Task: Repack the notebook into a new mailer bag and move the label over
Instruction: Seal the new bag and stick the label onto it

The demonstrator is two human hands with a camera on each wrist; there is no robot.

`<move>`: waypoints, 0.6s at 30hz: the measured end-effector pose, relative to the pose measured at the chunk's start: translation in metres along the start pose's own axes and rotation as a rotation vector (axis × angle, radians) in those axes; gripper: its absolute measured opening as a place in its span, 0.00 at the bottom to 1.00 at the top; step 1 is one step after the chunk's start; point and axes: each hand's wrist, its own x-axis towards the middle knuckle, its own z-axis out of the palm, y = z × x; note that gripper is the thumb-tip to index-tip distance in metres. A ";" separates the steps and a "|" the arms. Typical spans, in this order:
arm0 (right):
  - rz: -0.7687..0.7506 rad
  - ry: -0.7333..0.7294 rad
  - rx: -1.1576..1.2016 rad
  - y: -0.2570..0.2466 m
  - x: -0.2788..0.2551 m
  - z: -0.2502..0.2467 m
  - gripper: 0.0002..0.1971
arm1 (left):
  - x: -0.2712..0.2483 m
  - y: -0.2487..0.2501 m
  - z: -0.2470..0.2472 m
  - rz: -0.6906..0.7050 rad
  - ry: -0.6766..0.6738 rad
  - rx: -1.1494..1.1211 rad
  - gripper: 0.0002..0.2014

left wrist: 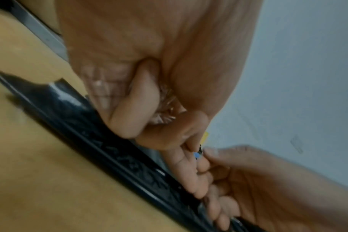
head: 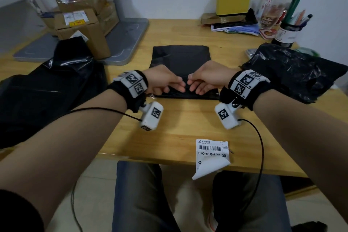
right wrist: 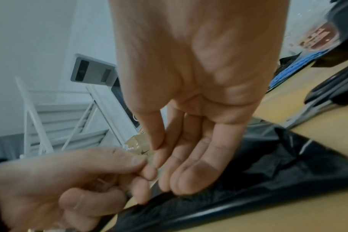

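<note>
A flat black mailer bag [head: 180,58] lies in the middle of the wooden table [head: 169,133]. Both hands meet at its near edge. My left hand [head: 167,83] has its fingers curled and pinches that edge, as the right wrist view shows of the left hand [right wrist: 69,180]. My right hand [head: 204,81] keeps straight fingers, and their tips press on the bag [right wrist: 248,180]. A white shipping label [head: 211,152] with a barcode lies at the table's front edge, its lower part curling over it. No notebook is in sight.
Crumpled black bags lie at the left [head: 47,84] and the right [head: 293,69]. Cardboard boxes [head: 81,11] stand on a grey scale [head: 120,43] at the back left. A yellow box [head: 233,2], papers, bottles and a pen cup [head: 288,32] are at the back right.
</note>
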 end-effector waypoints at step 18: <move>0.042 -0.118 -0.589 0.002 0.026 0.009 0.17 | 0.037 -0.028 -0.014 0.041 0.042 0.399 0.12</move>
